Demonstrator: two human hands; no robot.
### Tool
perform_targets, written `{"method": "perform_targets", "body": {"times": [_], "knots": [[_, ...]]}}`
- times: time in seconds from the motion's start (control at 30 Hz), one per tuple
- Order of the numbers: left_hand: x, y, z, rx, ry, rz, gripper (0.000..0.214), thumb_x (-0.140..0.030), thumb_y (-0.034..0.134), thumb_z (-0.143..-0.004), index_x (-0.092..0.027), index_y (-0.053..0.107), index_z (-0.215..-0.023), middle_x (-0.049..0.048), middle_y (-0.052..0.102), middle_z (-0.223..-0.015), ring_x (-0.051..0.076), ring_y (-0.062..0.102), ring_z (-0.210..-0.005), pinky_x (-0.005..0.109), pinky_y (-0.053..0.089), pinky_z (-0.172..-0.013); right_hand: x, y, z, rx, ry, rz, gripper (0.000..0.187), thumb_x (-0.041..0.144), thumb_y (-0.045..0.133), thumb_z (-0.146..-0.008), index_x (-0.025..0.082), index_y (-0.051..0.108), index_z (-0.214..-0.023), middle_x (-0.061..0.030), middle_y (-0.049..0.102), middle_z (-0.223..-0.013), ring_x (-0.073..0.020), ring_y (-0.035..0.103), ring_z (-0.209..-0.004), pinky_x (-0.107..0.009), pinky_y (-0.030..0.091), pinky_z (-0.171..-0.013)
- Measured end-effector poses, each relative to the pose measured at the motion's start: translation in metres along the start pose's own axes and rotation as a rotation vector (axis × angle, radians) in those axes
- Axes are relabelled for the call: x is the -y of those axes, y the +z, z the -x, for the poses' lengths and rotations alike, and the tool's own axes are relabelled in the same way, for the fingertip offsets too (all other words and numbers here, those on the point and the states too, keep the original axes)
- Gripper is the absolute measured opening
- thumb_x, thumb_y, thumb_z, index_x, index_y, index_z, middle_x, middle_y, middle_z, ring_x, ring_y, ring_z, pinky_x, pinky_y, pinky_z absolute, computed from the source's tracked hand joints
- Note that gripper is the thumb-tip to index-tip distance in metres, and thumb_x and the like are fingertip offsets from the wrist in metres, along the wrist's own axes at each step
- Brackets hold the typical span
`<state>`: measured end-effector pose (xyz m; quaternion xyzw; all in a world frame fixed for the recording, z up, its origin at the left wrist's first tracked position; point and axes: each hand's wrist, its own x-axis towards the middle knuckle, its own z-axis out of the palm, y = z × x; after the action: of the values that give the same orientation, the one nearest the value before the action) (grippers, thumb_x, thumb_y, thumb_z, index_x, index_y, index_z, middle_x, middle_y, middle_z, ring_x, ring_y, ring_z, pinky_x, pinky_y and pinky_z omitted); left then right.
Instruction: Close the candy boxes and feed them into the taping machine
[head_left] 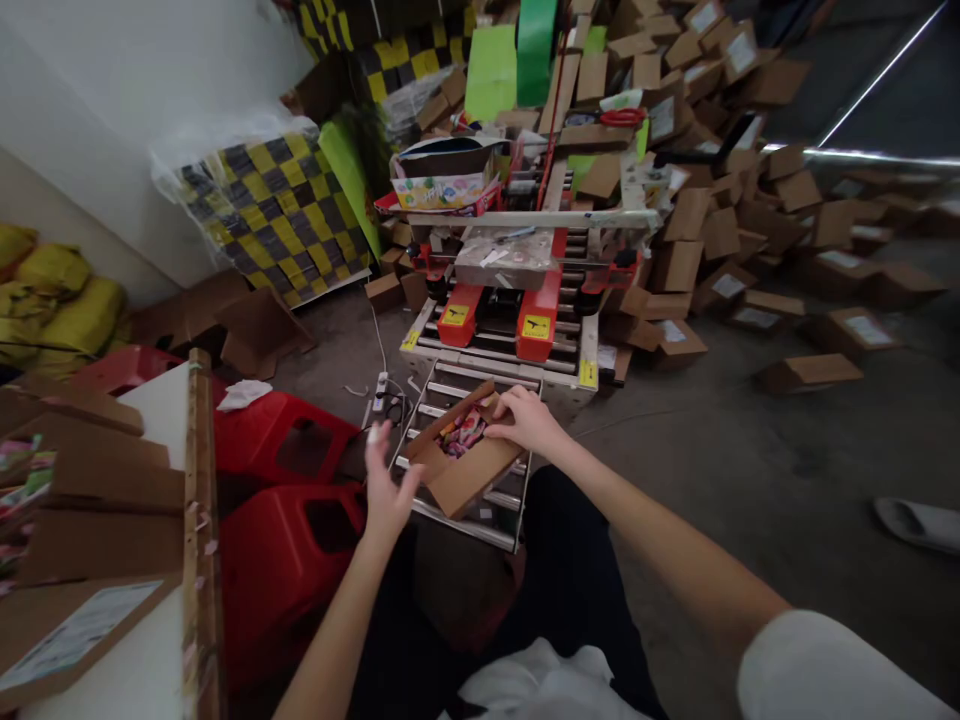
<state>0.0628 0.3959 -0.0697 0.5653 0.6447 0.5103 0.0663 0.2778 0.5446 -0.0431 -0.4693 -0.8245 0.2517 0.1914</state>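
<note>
A small open cardboard box point(469, 476) with colourful packets inside rests on a metal roller conveyor point(450, 400) in front of me. My right hand point(525, 418) lies on the box's far right flap, its fingers curled over the edge. My left hand point(386, 490) hovers just left of the box with fingers spread and nothing in it. Beyond the rollers stands a red and grey box-sealing machine point(517, 290).
Red plastic stools point(281, 510) stand at my left, beside a white table point(161, 410) stacked with flat cardboard boxes point(90, 500). A large heap of sealed cardboard boxes point(720, 200) covers the floor at the back right. A slipper point(919, 522) lies at right.
</note>
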Motion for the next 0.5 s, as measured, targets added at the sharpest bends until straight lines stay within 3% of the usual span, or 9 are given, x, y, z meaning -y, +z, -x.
{"method": "perform_targets", "body": {"times": [0.07, 0.1, 0.2, 0.27, 0.33, 0.4, 0.5], "knots": [[-0.002, 0.006, -0.003, 0.231, -0.045, 0.046, 0.071, -0.038, 0.067, -0.075, -0.017, 0.034, -0.135, 0.0155, 0.053, -0.127, 0.026, 0.054, -0.115, 0.037, 0.047, -0.096, 0.003, -0.001, 0.0, -0.018, 0.014, 0.078, 0.025, 0.038, 0.076, -0.069, 0.021, 0.06, -0.079, -0.0039, 0.054, -0.098, -0.0258, 0.049, -0.098, -0.041, 0.039, -0.082], [-0.003, 0.011, -0.001, 0.273, -0.043, 0.041, 0.068, -0.039, 0.068, -0.075, -0.017, 0.038, -0.132, 0.0143, 0.057, -0.122, 0.025, 0.058, -0.11, 0.037, 0.049, -0.092, 0.003, -0.001, 0.001, -0.059, 0.025, 0.117, 0.026, 0.039, 0.074, -0.071, 0.021, 0.06, -0.084, -0.0051, 0.055, -0.101, -0.0271, 0.049, -0.1, -0.043, 0.038, -0.084], [-0.011, 0.026, 0.017, 0.238, 0.119, -0.038, 0.034, -0.034, 0.057, -0.085, -0.018, 0.053, -0.116, 0.0119, 0.061, -0.119, 0.024, 0.056, -0.113, 0.039, 0.048, -0.095, 0.004, 0.005, 0.003, -0.284, 0.059, 0.174, 0.041, 0.04, 0.071, -0.074, 0.016, 0.057, -0.105, -0.0126, 0.055, -0.109, -0.0314, 0.049, -0.103, -0.047, 0.038, -0.087], [-0.016, 0.029, 0.032, 0.219, 0.252, -0.13, 0.024, -0.032, 0.052, -0.089, -0.019, 0.059, -0.107, 0.0111, 0.06, -0.123, 0.025, 0.051, -0.119, 0.042, 0.046, -0.098, 0.005, 0.011, 0.006, -0.367, 0.003, 0.133, 0.041, 0.036, 0.065, -0.079, 0.013, 0.055, -0.112, -0.015, 0.057, -0.109, -0.0317, 0.05, -0.104, -0.047, 0.04, -0.088], [-0.021, 0.029, 0.042, 0.217, 0.293, -0.205, 0.025, -0.033, 0.052, -0.089, -0.018, 0.06, -0.107, 0.0114, 0.06, -0.122, 0.026, 0.051, -0.118, 0.042, 0.047, -0.096, 0.007, 0.017, 0.013, -0.354, -0.1, 0.076, 0.03, 0.028, 0.054, -0.086, 0.014, 0.056, -0.112, -0.0136, 0.06, -0.11, -0.0289, 0.05, -0.107, -0.045, 0.04, -0.093], [-0.024, 0.026, 0.047, 0.242, 0.288, -0.229, 0.031, -0.035, 0.053, -0.088, -0.018, 0.06, -0.112, 0.012, 0.059, -0.124, 0.027, 0.05, -0.119, 0.042, 0.047, -0.096, 0.014, 0.023, 0.027, -0.306, -0.155, 0.034, 0.03, 0.024, 0.045, -0.089, 0.014, 0.056, -0.115, -0.0134, 0.058, -0.12, -0.0266, 0.047, -0.118, -0.045, 0.037, -0.101], [-0.026, 0.023, 0.043, 0.309, 0.233, -0.181, 0.03, -0.034, 0.047, -0.09, -0.018, 0.062, -0.11, 0.0116, 0.057, -0.126, 0.028, 0.047, -0.122, 0.046, 0.045, -0.099, 0.031, 0.034, 0.062, -0.161, -0.162, -0.007, 0.051, 0.031, 0.039, -0.092, 0.011, 0.035, -0.138, -0.0167, 0.032, -0.147, -0.0264, 0.024, -0.138, -0.052, 0.026, -0.11]]}}
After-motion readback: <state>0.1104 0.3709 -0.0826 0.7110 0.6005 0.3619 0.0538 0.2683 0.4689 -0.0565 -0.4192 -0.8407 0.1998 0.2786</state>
